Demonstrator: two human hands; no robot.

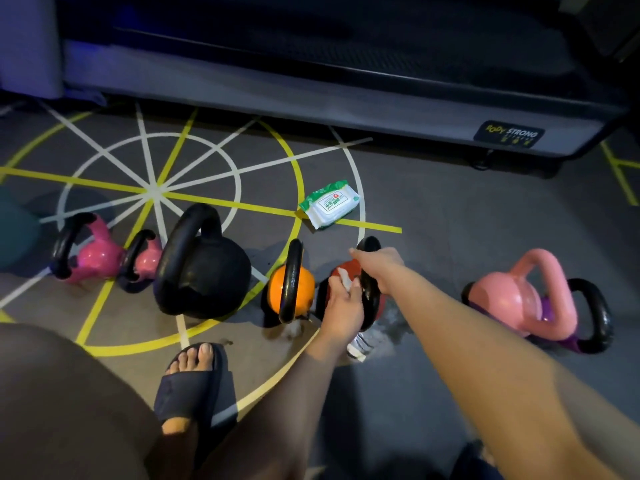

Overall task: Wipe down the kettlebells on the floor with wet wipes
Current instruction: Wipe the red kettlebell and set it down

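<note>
Here left fingers (354,284) pinch a wipe (344,276) against red kettlebell (350,265).

Grey gym floor (433,209) lined yellow and white in a spoked wheel pattern. Left: glossy magenta kettlebell (95,254), smaller magenta kettlebell (148,260), black handles. Large all-black iron kettlebell (211,275). Orange round kettlebell (277,292), red round kettlebell (351,265), black handles. Right: pale pink kettlebell (502,299), purple kettlebell (573,342). Far: white-and-green wipes pack (329,206). Near: navy slide sandal (187,382).

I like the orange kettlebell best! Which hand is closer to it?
Left. The left hand, holding a wipe, sits just beside the orange kettlebell; the right hand grips the handle of the red kettlebell, farther away.
</note>
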